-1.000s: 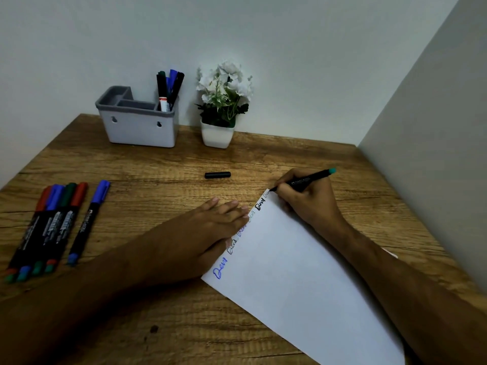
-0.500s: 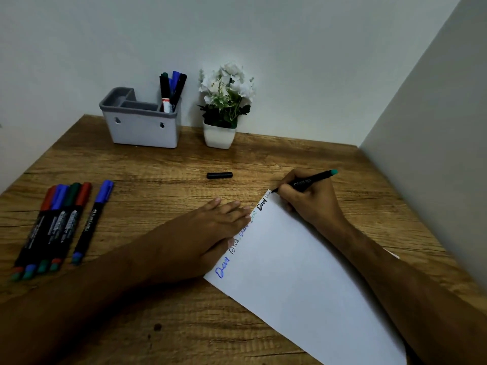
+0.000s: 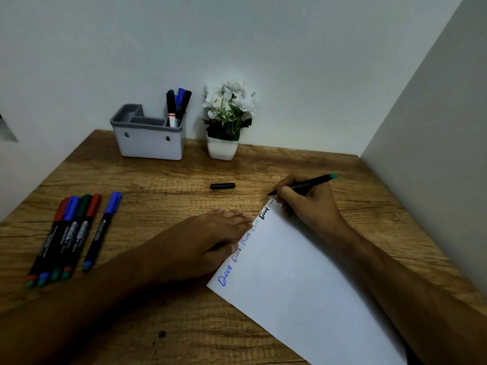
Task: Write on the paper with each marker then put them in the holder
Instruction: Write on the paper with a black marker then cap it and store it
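Both of my hands are on the wooden surface (image 3: 163, 180). My right hand (image 3: 308, 206) pinches a black marker (image 3: 303, 185) with a teal end cap, its tip just off the far corner of the paper (image 3: 303, 280) and not touching it. My left hand (image 3: 210, 233) lies flat, fingers together, pressing the paper's left edge. The paper is a white sheet set at an angle, with a row of small handwritten words along its left edge in blue, black and a paler ink. A loose black cap (image 3: 222, 186) lies beyond the paper. To my left, five capped markers (image 3: 73, 233) lie side by side, with red, blue and green caps. At the back stands a grey holder (image 3: 150, 140) with several compartments; three markers (image 3: 178, 106) stand upright in its right one. Beside it is a white potted plant (image 3: 228, 119).
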`<state>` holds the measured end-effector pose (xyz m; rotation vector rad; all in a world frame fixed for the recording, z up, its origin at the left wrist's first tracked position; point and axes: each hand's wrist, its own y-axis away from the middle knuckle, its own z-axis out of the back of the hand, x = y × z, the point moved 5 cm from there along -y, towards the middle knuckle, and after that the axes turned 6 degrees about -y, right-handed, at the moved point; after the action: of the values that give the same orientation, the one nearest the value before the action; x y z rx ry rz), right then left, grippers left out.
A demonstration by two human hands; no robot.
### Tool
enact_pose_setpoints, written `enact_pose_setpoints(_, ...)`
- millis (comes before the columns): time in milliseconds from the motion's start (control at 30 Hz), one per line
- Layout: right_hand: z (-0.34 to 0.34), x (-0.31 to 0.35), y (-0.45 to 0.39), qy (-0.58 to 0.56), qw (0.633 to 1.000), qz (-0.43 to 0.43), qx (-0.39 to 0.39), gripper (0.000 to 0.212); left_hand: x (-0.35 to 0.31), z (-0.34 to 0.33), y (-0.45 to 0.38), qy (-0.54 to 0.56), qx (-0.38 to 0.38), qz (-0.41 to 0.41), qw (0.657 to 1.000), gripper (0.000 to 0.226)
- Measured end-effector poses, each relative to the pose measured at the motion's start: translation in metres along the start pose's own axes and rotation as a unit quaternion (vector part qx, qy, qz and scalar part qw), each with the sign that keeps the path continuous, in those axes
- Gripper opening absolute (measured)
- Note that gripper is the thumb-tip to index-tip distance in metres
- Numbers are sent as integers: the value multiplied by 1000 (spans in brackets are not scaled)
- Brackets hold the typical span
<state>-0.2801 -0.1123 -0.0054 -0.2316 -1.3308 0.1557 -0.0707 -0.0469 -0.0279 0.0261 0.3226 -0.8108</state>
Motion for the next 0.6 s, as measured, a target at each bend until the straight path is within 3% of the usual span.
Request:
enact_pose_setpoints(200, -13, 16, 2, -31, 998, 27, 47, 13, -3, 29, -13, -47, -77, 8, 996, 35)
enact_pose_setpoints(400, -19, 22, 3, -51, 997, 35, 44, 11, 30, 52, -41, -160, -189, 113, 962, 26)
enact_pose_setpoints(600, -17, 20, 5, -51, 997, 46, 45, 14, 61, 39, -64, -152, -124, 208, 958, 19)
